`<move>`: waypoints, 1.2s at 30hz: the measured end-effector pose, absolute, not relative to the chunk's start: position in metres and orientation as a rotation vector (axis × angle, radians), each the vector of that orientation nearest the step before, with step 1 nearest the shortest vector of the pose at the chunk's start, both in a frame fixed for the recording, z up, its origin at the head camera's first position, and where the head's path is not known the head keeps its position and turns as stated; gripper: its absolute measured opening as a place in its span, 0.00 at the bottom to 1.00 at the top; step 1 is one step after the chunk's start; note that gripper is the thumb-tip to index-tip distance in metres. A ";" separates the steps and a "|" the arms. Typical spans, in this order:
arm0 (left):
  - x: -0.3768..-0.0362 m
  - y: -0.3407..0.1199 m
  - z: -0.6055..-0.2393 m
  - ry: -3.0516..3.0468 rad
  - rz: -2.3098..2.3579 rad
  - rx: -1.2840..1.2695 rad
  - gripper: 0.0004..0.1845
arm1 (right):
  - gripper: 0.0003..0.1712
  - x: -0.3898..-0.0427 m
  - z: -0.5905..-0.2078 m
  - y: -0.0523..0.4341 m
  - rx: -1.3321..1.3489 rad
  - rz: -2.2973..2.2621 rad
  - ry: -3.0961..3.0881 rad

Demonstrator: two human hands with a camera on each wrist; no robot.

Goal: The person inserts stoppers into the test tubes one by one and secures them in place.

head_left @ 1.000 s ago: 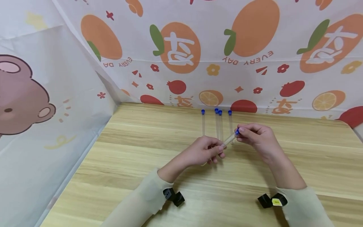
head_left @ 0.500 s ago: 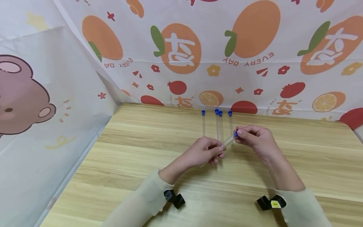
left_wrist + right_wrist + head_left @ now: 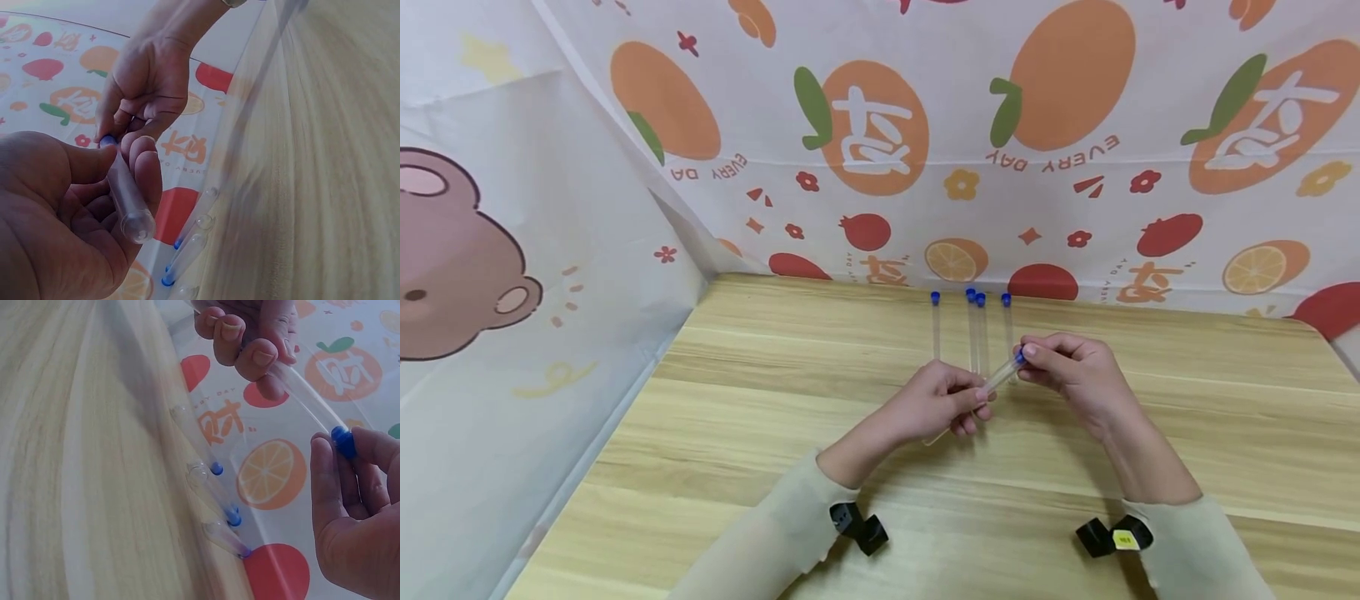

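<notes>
Hovering just above the middle of the frame, a clear plastic test tube with a blue cap (image 3: pixel 1002 374) slants between the two hands, clear of the tabletop. The left hand (image 3: pixel 942 403) curls its thumb and fingers round the tube's lower, rounded end; the left wrist view shows that end poking out past the fingers (image 3: pixel 139 164). The right hand (image 3: pixel 1070 369) pinches the blue cap (image 3: pixel 343 441) between thumb and fingertips at the upper end.

Just behind the hands, towards the top of the frame, four more capped clear tubes (image 3: pixel 975 329) lie side by side on the pale wooden table (image 3: pixel 760 392), caps pointing to the fruit-printed cloth backdrop (image 3: pixel 880 142). A bear-printed sheet (image 3: pixel 490 275) fills the left of the frame, and small black wrist cameras (image 3: pixel 859 527) sit at both cream sleeves, low in the picture.

As I see it, the danger is in the small grip: the cap is held only by fingertips, so a jerky twist or pull could send it skittering off. The smooth tube might also slip through the left fingers, drop onto the row behind and set those tubes rolling.
</notes>
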State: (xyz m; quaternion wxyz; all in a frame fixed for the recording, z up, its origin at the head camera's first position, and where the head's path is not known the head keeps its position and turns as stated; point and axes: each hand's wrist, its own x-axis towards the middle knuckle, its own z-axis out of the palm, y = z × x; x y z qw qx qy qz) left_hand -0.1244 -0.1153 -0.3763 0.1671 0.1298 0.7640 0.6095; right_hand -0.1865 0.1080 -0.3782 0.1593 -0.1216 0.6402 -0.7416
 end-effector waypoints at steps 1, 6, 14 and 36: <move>-0.125 -0.115 -0.376 2.175 1.736 0.370 0.14 | 0.05 -0.187 -0.378 0.108 -0.357 -2.122 1.830; -0.125 -0.117 -0.376 2.169 1.741 0.377 0.14 | 0.04 -0.187 -0.379 0.108 -0.411 -2.121 1.841; -0.126 -0.119 -0.372 2.123 1.781 0.369 0.15 | 0.06 -0.189 -0.377 0.105 -0.396 -2.105 1.855; -0.127 -0.108 -0.376 1.926 1.927 0.203 0.16 | 0.06 -0.187 -0.378 0.103 -0.386 -2.111 1.812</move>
